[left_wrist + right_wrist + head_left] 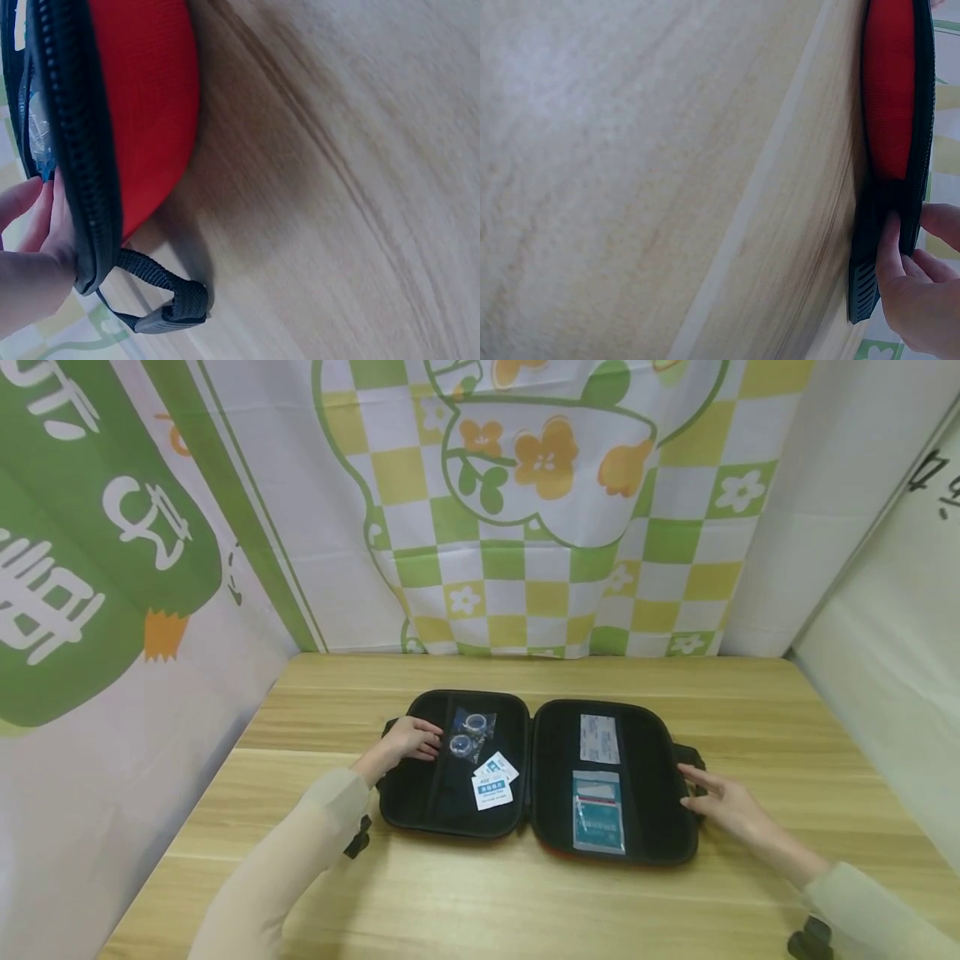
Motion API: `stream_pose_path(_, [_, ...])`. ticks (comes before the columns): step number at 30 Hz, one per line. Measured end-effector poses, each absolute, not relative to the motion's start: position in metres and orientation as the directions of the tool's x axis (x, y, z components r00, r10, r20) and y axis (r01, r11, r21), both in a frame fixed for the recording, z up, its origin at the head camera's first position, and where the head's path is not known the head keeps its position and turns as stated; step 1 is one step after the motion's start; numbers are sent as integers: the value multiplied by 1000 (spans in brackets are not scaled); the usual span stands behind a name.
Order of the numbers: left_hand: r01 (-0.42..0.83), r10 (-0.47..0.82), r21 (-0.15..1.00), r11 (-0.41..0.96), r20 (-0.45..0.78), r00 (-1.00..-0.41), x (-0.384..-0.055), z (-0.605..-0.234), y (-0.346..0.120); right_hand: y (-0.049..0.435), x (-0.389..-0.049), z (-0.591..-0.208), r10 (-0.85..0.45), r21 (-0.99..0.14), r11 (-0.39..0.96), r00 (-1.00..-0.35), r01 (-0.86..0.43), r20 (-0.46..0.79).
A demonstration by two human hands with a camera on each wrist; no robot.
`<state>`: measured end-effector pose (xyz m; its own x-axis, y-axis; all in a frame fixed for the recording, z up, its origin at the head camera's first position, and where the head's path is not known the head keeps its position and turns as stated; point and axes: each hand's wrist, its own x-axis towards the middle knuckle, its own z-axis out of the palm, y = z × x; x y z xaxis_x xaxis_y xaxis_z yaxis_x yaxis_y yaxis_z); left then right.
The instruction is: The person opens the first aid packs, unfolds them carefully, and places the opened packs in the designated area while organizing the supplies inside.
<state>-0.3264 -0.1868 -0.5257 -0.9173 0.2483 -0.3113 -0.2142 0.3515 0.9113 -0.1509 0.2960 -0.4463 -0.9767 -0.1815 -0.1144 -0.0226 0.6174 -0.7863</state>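
Note:
A black-lined case [660,777] lies unfolded on the table, its outside red in both wrist views. My left hand [408,739] reaches over the left half's rim, fingertips near the edge of an inner pocket [450,806]. In the left wrist view, thumb and fingers [51,217] come close together beside clear plastic. My right hand [726,802] pinches the right rim by the strap, thumb and fingers on either side. The left half carries a clear bag with two rolls [476,723] and white-and-blue sachets [492,791]; the right half carries a white packet [599,739] and a teal packet [597,814].
The case sits on a wooden table [480,902]. A printed cloth [540,585] hangs behind the table's back edge, with walls of cloth at left and right. A black strap with a buckle [176,311] sticks out from the case's left end.

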Motion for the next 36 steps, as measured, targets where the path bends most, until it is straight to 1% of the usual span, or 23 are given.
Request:
stream_pose_path(2, [-153, 282, 930, 333, -254, -925, -367, -587, -208, 296, -152, -446, -180, -785, 619, -977, -22, -115])
stream_pose_path(3, [-140, 274, 933, 332, -237, -932, -384, -611, -216, 296, -152, -446, -180, -784, 621, -977, -23, -114])
stream_pose_path(4, [-129, 253, 928, 349, -226, -941, -395, -625, -220, 296, -152, -446, -180, -784, 620, -977, -21, -117])
stream_pose_path(5, [-87, 256, 936, 340, -181, -950, -402, -637, -224, 296, -152, -446, -182, -785, 619, -976, -19, -119])
stream_pose_path(7, [-46, 233, 923, 382, -144, -962, -368, -587, -208, 296, -152, -445, -184, -787, 617, -976, -20, -119])
stream_pose_path(9, [-4, 214, 894, 447, -112, -970, -323, -521, -188, 296, -152, -446, -185, -788, 616, -975, -18, -122])
stream_pose_path(12, [77, 216, 827, 557, -55, -975, -261, -435, -161, 296, -152, -446, -188, -794, 608, -974, -14, -127])
stream_pose_path(15, [171, 257, 785, 595, 16, -966, -254, -432, -159, 296, -152, -445, -185, -794, 607, -974, -9, -130])
stream_pose_path(19, [239, 317, 765, 597, 48, -947, -246, -430, -156, 296, -152, -444, -180, -791, 612, -974, -4, -135])
stream_pose_path(24, [306, 406, 756, 579, 58, -912, -239, -429, -151, 297, -151, -444, -184, -799, 601, -972, 6, -146])
stream_pose_path(29, [373, 482, 722, 583, 62, -874, -232, -430, -145, 297, -151, -443, -183, -795, 606, -973, 2, -141])
stream_pose_path(36, [430, 533, 698, 572, 81, -842, -226, -433, -135, 297, -151, -444, -180, -795, 607, -973, 5, -143])
